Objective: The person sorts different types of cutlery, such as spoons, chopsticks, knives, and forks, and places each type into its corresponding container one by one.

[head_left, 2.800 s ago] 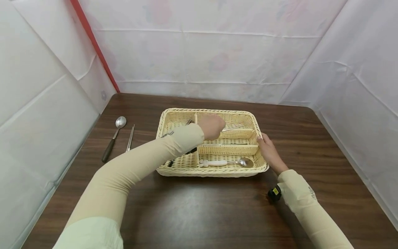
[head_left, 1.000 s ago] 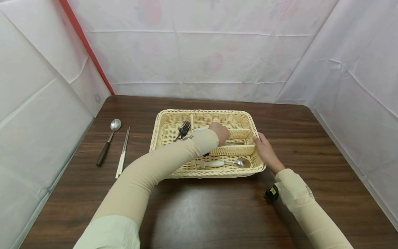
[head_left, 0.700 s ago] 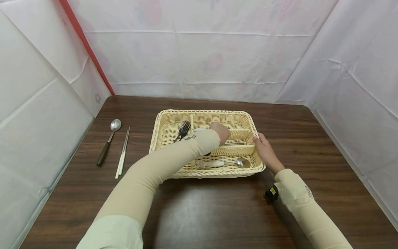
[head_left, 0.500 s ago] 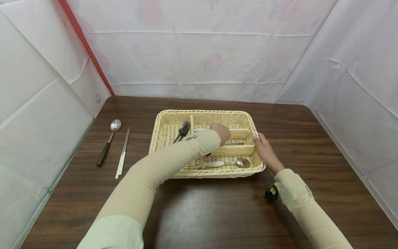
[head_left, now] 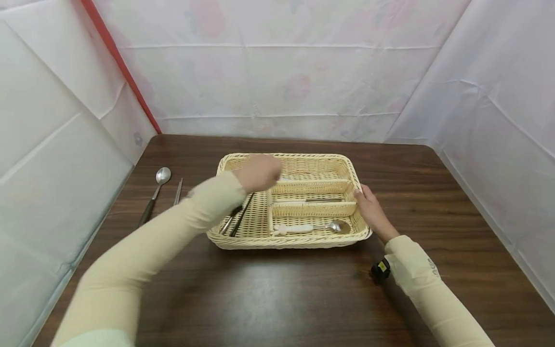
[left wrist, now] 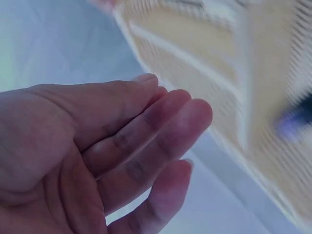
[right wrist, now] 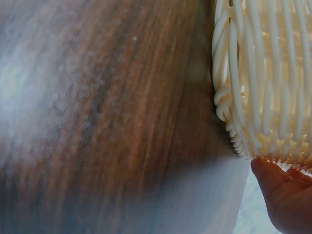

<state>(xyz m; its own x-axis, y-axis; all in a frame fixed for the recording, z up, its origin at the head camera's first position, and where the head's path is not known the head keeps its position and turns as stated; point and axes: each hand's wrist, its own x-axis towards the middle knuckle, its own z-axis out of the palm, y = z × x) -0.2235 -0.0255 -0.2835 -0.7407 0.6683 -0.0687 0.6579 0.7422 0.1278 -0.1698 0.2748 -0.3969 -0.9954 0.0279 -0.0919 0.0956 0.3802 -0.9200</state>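
Observation:
My left hand (head_left: 260, 172) hovers over the back left part of the wicker basket (head_left: 286, 244). In the left wrist view its fingers are loosely bent, with nothing between them. My right hand (head_left: 374, 212) grips the basket's right end, thumb at the rim; the right wrist view shows the thumb (right wrist: 265, 173) against the weave. White-handled chopsticks (head_left: 325, 200) lie in the basket's middle compartment. A spoon with a white handle (head_left: 299, 228) lies in the front one. Dark-handled cutlery (head_left: 243, 214) sits in the left compartment, partly hidden by my left arm.
On the dark wooden table (head_left: 277, 294), left of the basket, lie a dark-handled spoon (head_left: 163, 175) and a pair of chopsticks (head_left: 178, 190), both partly covered by my left sleeve. White sheeting (head_left: 282, 86) hangs behind the table and along both sides.
My left hand has left the basket's middle compartment and moved left and slightly back, uncovering the chopsticks there and now covering the forks. My right hand stays on the basket's right end.

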